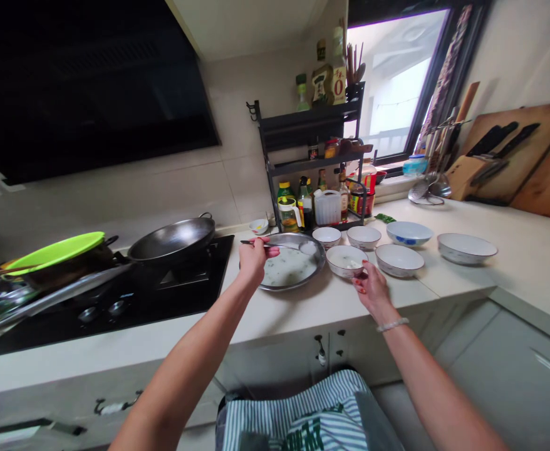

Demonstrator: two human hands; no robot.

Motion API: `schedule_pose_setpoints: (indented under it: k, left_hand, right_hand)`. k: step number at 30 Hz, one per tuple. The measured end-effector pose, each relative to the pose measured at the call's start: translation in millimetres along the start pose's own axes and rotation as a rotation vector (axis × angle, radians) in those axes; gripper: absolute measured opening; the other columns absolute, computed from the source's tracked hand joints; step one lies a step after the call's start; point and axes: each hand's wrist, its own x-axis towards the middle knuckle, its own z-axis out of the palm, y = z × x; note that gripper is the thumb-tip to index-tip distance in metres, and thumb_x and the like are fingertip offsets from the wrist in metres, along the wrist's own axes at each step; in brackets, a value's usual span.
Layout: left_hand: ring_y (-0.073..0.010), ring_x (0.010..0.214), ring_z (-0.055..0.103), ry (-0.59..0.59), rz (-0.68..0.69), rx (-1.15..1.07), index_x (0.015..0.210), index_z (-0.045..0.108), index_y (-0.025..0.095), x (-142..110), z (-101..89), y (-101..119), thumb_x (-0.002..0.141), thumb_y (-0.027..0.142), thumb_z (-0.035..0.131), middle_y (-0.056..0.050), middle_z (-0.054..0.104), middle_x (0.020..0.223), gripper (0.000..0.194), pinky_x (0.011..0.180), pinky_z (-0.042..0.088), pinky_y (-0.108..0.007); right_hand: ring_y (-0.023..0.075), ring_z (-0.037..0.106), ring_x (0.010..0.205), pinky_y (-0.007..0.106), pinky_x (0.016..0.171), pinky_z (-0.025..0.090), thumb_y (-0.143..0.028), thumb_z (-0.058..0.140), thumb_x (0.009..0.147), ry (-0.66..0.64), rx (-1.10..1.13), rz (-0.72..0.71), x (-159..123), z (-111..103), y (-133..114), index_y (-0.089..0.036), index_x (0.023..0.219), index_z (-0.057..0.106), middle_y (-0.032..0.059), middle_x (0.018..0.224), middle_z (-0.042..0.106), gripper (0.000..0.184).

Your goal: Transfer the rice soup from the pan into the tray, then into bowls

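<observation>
- Striped apron (pixel 303 410): nearest the camera, below the counter (pixel 275 319).
- Right hand (pixel 371 288): thumb at the rim and fingers curled against the outer side of the filled bowl (pixel 345 270), pinching its wall; pale contents inside.
- Left hand (pixel 255 254): fingers pressed together around the handle of the metal spoon (pixel 307 248), the spoon's head over the right part of the basin.
- Metal basin (pixel 284 288): on the counter, just left of the filled bowl; holds whitish liquid with dark flecks.
- Five other bowls (pixel 399 262): upright, behind and to the right of the filled bowl; one has a blue pattern outside.
- Wok (pixel 174 241): on the black stove (pixel 162 294), left of the basin; farther left, a bright green strainer (pixel 56 252).
- Black rack (pixel 310 116): behind the basin and bowls, bearing bottles and jars.
- Window (pixel 397 88): beyond the rack.
</observation>
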Motion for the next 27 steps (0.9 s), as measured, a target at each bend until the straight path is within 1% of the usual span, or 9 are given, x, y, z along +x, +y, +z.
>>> schedule_pose_setpoints:
  k: [6, 10, 13, 15, 19, 21, 22, 24, 27]
  left_hand:
    - [-0.0168, 0.05, 0.07, -0.175, 0.075, 0.056, 0.078, 0.063, 0.013, -12, 33.3, -8, 0.088, 0.019, 0.054, -0.002, 0.065, 0.052, 0.014, 0.062, 0.061, -0.029]
    - [-0.0185, 0.048, 0.069, -0.297, 0.211, 0.126, 0.083, 0.062, 0.016, -23, 45.3, -22, 0.094, 0.031, 0.053, -0.002, 0.065, 0.052, 0.021, 0.054, 0.058, -0.028]
    - [-0.0183, 0.051, 0.07, -0.445, 0.365, 0.2, 0.09, 0.063, 0.017, -33, 43.2, -33, 0.097, 0.039, 0.05, -0.002, 0.067, 0.057, 0.026, 0.053, 0.057, -0.027]
    - [-0.0176, 0.056, 0.071, -0.559, 0.5, 0.283, 0.096, 0.064, 0.018, -38, 37.0, -38, 0.099, 0.041, 0.049, -0.002, 0.069, 0.062, 0.028, 0.058, 0.057, -0.027]
    - [-0.0166, 0.064, 0.07, -0.765, 0.863, 0.461, 0.101, 0.066, 0.019, -46, 22.4, -42, 0.1, 0.037, 0.047, -0.005, 0.071, 0.072, 0.026, 0.07, 0.057, -0.031]
    - [-0.0171, 0.066, 0.069, -0.82, 0.959, 0.474, 0.101, 0.066, 0.019, -48, 17.7, -43, 0.099, 0.035, 0.047, -0.006, 0.071, 0.075, 0.025, 0.072, 0.057, -0.032]
    - [-0.0172, 0.065, 0.069, -0.816, 0.952, 0.457, 0.101, 0.066, 0.019, -48, 16.1, -43, 0.099, 0.035, 0.048, -0.006, 0.072, 0.075, 0.024, 0.071, 0.057, -0.032]
    - [-0.0174, 0.063, 0.069, -0.723, 0.827, 0.375, 0.101, 0.066, 0.019, -46, 13.6, -42, 0.099, 0.036, 0.048, -0.006, 0.072, 0.074, 0.025, 0.068, 0.058, -0.031]
    - [-0.0191, 0.057, 0.07, -0.445, 0.516, 0.176, 0.098, 0.063, 0.017, -31, 6.1, -37, 0.097, 0.04, 0.048, -0.004, 0.069, 0.064, 0.028, 0.059, 0.058, -0.031]
  right_hand:
    - [0.0057, 0.043, 0.037, 0.013, 0.028, 0.016, -0.04, 0.079, 0.057, 0.0, 0.006, 0.005, 1, 0, 0, -0.023, 0.08, 0.05, -0.0069, 0.056, 0.053, 0.04]
    - [0.0068, 0.046, 0.038, 0.013, 0.029, 0.016, -0.039, 0.078, 0.057, 0.006, -0.001, 0.009, -1, 1, -2, -0.022, 0.081, 0.052, -0.0056, 0.057, 0.055, 0.039]
    - [0.0072, 0.047, 0.038, 0.013, 0.029, 0.017, -0.039, 0.078, 0.057, 0.0, -0.007, 0.014, -3, 1, -3, -0.022, 0.081, 0.052, -0.0056, 0.057, 0.056, 0.039]
    - [0.0067, 0.047, 0.038, 0.013, 0.029, 0.017, -0.039, 0.079, 0.057, -0.006, -0.002, 0.018, -3, 1, -3, -0.022, 0.081, 0.051, -0.0058, 0.057, 0.056, 0.04]
    - [0.0058, 0.045, 0.037, 0.013, 0.029, 0.016, -0.038, 0.079, 0.056, 0.0, 0.012, 0.026, -2, 2, -3, -0.022, 0.083, 0.052, -0.0062, 0.059, 0.056, 0.042]
    - [0.0054, 0.045, 0.037, 0.013, 0.028, 0.016, -0.038, 0.079, 0.056, -0.006, 0.017, 0.024, -2, 1, -2, -0.022, 0.083, 0.052, -0.0064, 0.06, 0.056, 0.041]
    - [0.0053, 0.045, 0.037, 0.013, 0.028, 0.016, -0.038, 0.079, 0.057, -0.008, 0.017, 0.021, -1, 1, -2, -0.023, 0.083, 0.052, -0.0064, 0.06, 0.056, 0.041]
    - [0.0055, 0.045, 0.038, 0.013, 0.028, 0.017, -0.039, 0.079, 0.057, -0.01, 0.009, 0.016, -1, 0, -1, -0.023, 0.082, 0.052, -0.0062, 0.059, 0.057, 0.04]
    - [0.0058, 0.045, 0.038, 0.013, 0.028, 0.017, -0.039, 0.079, 0.057, -0.009, 0.0, 0.013, 0, -1, -1, -0.023, 0.081, 0.051, -0.0065, 0.058, 0.055, 0.041]
